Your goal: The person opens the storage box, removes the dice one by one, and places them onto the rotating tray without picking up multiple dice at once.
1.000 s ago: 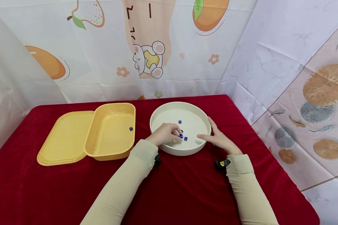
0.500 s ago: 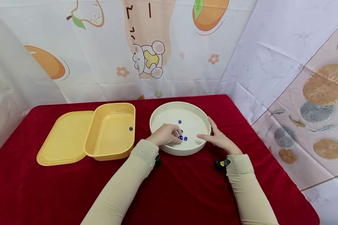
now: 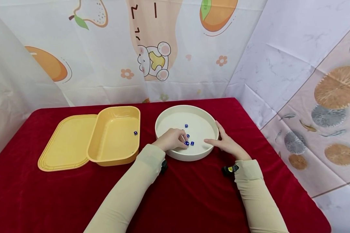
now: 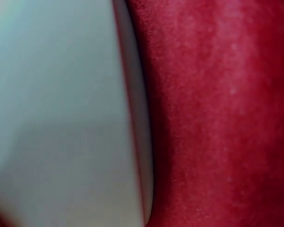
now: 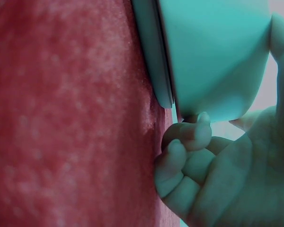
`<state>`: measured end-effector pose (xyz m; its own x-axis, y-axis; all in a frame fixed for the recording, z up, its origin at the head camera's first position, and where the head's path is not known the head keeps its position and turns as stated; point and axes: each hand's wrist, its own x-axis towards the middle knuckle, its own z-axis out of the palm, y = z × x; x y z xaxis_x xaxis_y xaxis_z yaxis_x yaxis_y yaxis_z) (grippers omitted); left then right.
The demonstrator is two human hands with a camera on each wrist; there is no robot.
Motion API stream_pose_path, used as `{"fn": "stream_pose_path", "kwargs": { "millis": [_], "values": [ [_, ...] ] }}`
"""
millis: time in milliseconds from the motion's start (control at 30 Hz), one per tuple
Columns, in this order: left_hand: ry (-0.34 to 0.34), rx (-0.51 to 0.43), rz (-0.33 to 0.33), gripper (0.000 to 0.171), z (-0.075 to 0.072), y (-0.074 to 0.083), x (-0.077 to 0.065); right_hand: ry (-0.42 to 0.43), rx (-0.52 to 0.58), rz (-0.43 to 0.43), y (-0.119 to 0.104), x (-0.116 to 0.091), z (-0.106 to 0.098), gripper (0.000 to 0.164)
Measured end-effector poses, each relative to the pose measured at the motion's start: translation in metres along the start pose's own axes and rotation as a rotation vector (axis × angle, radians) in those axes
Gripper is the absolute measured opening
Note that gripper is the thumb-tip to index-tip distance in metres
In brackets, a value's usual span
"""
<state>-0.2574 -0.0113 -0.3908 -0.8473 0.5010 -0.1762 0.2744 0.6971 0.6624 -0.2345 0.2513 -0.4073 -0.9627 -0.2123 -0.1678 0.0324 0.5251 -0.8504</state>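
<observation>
A round white tray (image 3: 198,121) holds several small blue dice, among them one at the back (image 3: 186,126) and one at the right (image 3: 192,143). My left hand (image 3: 171,139) reaches over its left rim with curled fingers, pinching a blue die (image 3: 187,143) low over the tray floor. Another die (image 3: 188,136) sits right beside the knuckles. My right hand (image 3: 226,142) grips the tray's right side, thumb at the rim and fingers outside. Its curled fingers (image 5: 187,137) show under the tray wall (image 5: 213,61) in the right wrist view. The left wrist view shows only tray wall (image 4: 61,94) and cloth.
To the left stands a deep yellow box (image 3: 113,142) with a single blue die (image 3: 135,133) inside. A flat yellow lid (image 3: 67,142) lies beside it, partly under the box. Red cloth (image 3: 192,194) covers the table, and printed curtains (image 3: 105,74) hang behind.
The pinched die has come slightly lower and nearer in the tray. My left fingers shifted a little, showing more of the dice behind them. The right hand stays put.
</observation>
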Motion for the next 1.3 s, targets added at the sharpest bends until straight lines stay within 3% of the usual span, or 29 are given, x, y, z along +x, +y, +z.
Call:
{"fn": "stream_pose_path", "kwargs": {
  "millis": [500, 833, 1300],
  "values": [
    [0.035, -0.031, -0.032, 0.018, 0.001, 0.003, -0.004, 0.0, 0.001, 0.006, -0.002, -0.001, 0.001, 0.112],
    [0.039, -0.116, -0.022, 0.023, -0.002, 0.001, -0.006, -0.002, -0.021, 0.017, -0.001, -0.001, 0.002, 0.112],
    [0.134, -0.225, 0.076, 0.024, -0.013, 0.007, -0.015, 0.002, -0.015, 0.016, -0.001, -0.002, 0.0, 0.113]
  ]
}}
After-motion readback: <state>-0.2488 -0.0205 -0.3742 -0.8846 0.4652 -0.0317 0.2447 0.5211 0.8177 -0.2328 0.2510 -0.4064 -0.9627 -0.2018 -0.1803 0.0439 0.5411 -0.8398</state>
